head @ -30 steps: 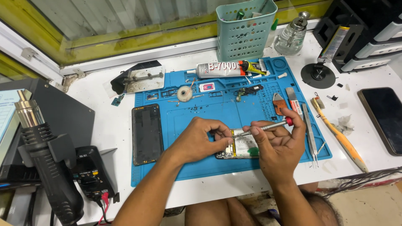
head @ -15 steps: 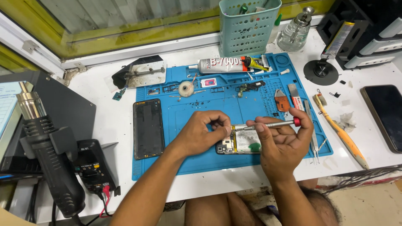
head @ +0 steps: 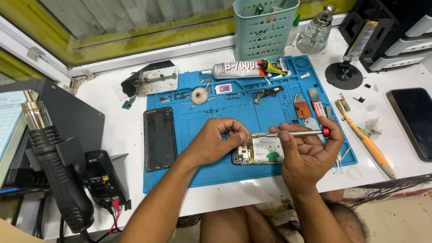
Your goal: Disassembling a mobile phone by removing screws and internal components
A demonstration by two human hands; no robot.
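Change: screwdriver (head: 297, 133) lies flatter than before.
Right hand (head: 310, 153): clamped on screwdriver.
Left hand (head: 216, 141): fingers pinched together at opened phone (head: 263, 150).
Hidden: screwdriver tip, phone's near edge.

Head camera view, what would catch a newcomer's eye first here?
The two hands at the middle of the blue mat: the left hand steadies an opened phone while the right hand holds a screwdriver across it. A black heat gun stands at the far left.

Matt rubber, bright metal, glossy glass

A matt blue rubbery mat (head: 270, 171) covers the smooth white desk (head: 112, 112); the screwdriver (head: 297, 133) has a brushed-metal shaft; the dark phone panel (head: 159, 137) shines glossy.
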